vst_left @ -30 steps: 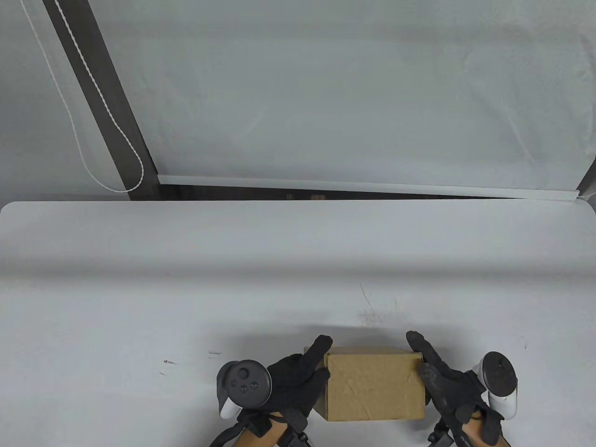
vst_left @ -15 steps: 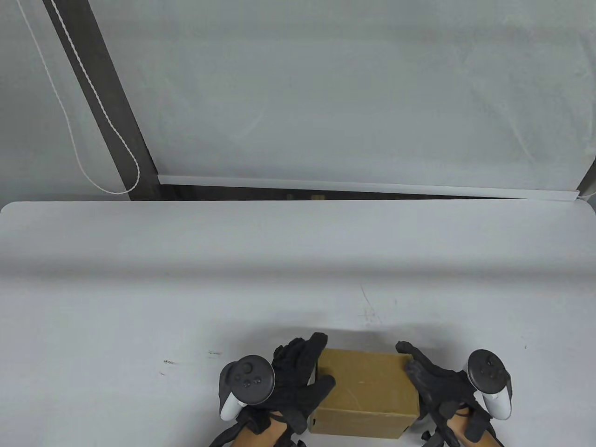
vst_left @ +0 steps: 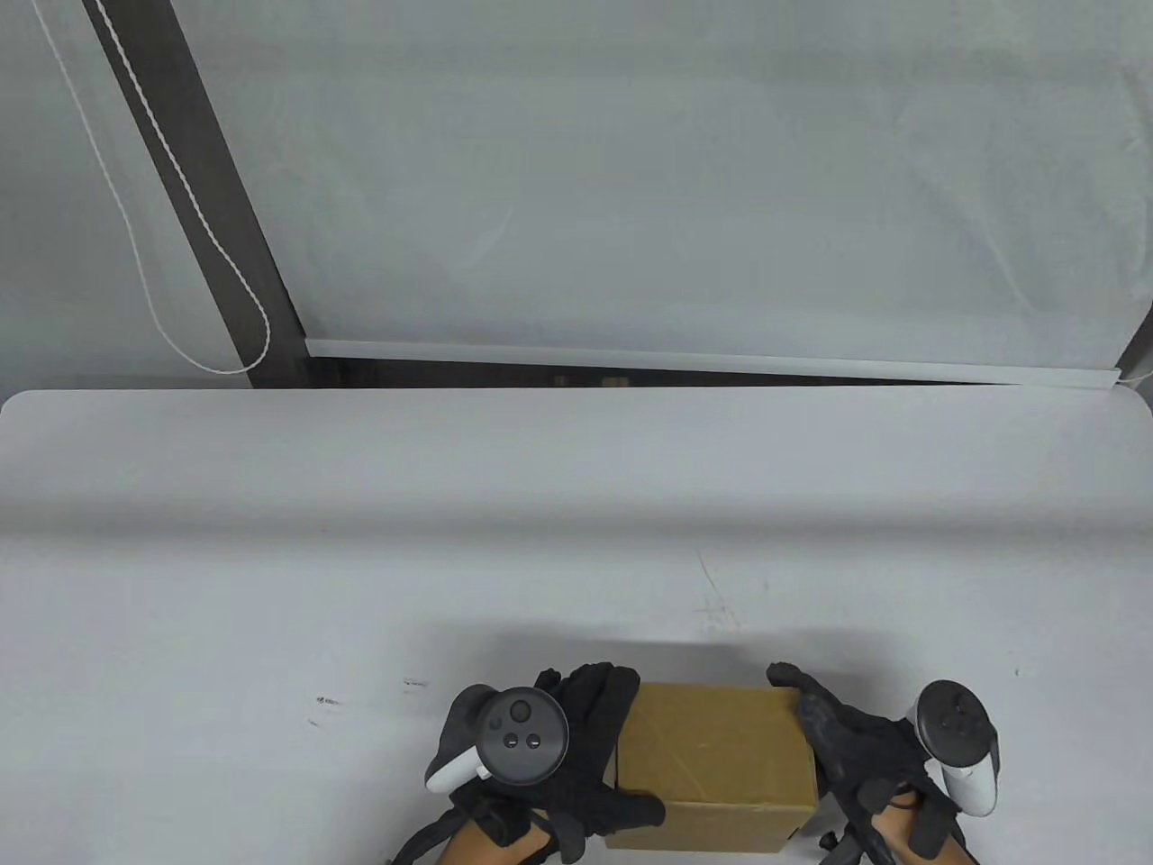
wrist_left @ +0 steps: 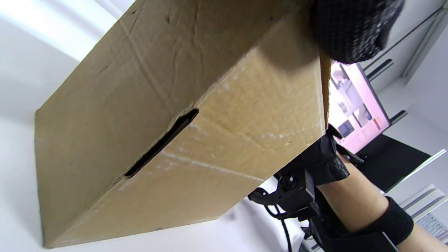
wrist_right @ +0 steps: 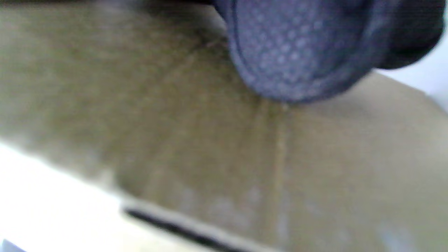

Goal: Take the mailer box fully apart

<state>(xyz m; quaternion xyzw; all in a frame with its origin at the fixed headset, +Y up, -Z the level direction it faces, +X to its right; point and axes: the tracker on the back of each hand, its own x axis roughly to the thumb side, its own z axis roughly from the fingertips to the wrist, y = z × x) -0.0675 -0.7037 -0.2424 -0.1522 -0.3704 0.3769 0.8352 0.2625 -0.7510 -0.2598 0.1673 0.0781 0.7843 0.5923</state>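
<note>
Table view shows one brown mailer box [vst_left: 716, 761] at the near edge of the white worktop [vst_left: 360, 559], held between two gloved hands. The left hand [vst_left: 585, 748] grips its left side, thumb under the near corner. The right hand [vst_left: 842, 739] presses flat on the right side. The box is still closed – it could slip and drop if one hand lets go. One box, two hands – nothing else.

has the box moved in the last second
Yes. The mailer box has slid toward the table's near edge and tipped, held between the left hand and right hand.
</note>
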